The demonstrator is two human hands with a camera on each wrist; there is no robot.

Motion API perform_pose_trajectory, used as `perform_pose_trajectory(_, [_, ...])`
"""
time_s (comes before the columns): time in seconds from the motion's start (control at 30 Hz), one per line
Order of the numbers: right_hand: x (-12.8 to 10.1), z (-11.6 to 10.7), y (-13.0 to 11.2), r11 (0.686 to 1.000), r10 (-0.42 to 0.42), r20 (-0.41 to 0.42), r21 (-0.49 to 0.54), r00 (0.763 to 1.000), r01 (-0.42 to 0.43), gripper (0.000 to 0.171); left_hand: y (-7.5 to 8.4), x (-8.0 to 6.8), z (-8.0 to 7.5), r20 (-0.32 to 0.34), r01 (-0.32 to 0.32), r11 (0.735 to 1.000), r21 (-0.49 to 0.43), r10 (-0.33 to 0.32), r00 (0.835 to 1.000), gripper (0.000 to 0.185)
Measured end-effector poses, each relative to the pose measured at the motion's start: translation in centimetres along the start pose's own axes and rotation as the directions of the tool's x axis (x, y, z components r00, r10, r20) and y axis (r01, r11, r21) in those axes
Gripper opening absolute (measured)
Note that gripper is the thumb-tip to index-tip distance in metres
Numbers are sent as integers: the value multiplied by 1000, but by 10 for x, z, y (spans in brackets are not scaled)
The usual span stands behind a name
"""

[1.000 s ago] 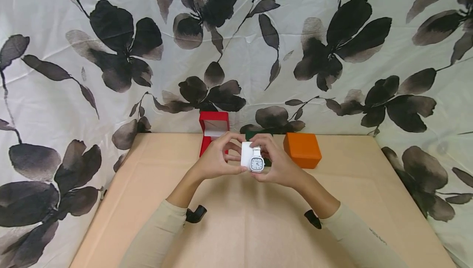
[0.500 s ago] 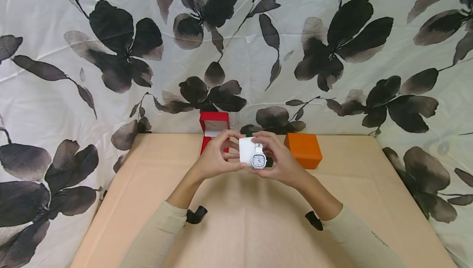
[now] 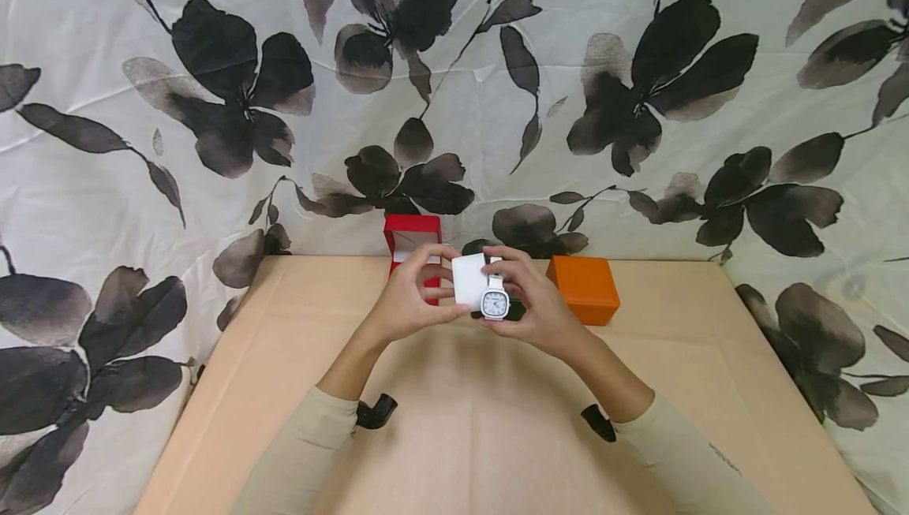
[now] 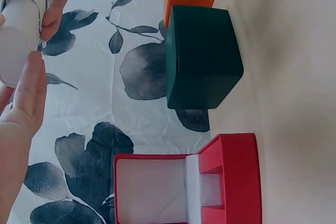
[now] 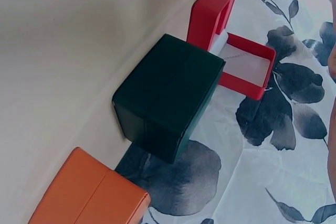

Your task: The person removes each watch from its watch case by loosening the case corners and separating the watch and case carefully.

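Beige sleeves reach forward over the tan table (image 3: 497, 436), and above its far half the left hand (image 3: 408, 302) and right hand (image 3: 543, 306) meet around one white cushion (image 3: 470, 278) carrying one white watch (image 3: 495, 302). Left fingers curl on the cushion's left side; right fingers pinch it at the watch, whose strap is mostly hidden behind them. Beyond the hands stand three boxes against the flowered cloth (image 3: 213, 105): one red box (image 3: 412, 243), lid open and partly covered by the left fingers, one dark green box (image 4: 203, 56), shut and almost wholly hidden from the head view, and one orange box (image 3: 582, 288), shut.
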State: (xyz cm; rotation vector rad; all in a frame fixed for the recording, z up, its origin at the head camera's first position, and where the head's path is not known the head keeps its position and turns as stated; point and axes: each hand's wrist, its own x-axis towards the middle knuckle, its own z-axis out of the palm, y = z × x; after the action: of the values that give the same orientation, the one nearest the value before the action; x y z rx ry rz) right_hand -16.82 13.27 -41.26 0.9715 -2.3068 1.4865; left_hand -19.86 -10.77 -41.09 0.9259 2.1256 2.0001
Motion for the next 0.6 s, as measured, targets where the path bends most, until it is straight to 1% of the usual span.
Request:
perform_pose_trajectory(0.23, [0, 1, -3, 1000, 1, -5, 6, 1000, -1, 74, 4, -1, -4, -17, -11, 1000, 6, 11, 1000, 69])
perform_pose_trajectory(0.47, [1, 1, -3, 1000, 1, -4, 28, 1000, 0, 72, 9, -3, -12, -33, -9, 999, 32, 10, 999, 72])
perform_pose_trajectory(0.6, [0, 3, 0, 1000, 15, -6, 20, 1000, -15, 68, 10, -4, -17, -40, -23, 999, 35, 25, 999, 71])
